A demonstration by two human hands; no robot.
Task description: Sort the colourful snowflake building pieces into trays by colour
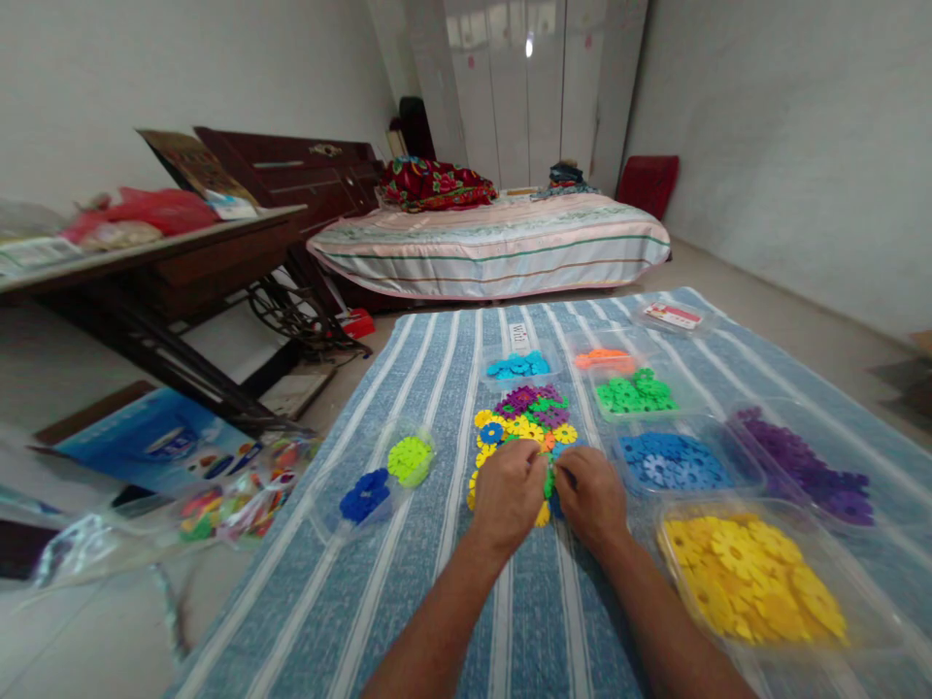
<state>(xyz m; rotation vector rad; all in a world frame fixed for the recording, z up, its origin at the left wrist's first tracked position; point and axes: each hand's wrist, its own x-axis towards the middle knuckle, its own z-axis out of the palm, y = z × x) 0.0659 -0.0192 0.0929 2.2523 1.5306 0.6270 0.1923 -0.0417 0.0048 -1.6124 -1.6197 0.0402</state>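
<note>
An assembly of interlocking plastic flower discs (517, 425), mostly yellow with purple, green, blue and orange, lies on a striped cloth in the middle. My left hand (510, 485) is closed over its near part, fingers curled and pinched at the edge. Facing it, my right hand (593, 490) is closed too, its fingertips pinching at the assembly's right side. A few green and blue discs show in the narrow gap between the hands. My fingers hide the exact pieces they grip.
On the right stand clear tubs of yellow discs (749, 573), blue discs (674, 460), purple discs (808, 471), green discs (635, 392) and orange discs (604, 359). Light-blue discs (518, 365) sit behind the assembly. To the left are dark-blue discs (365, 495) and lime discs (410, 459).
</note>
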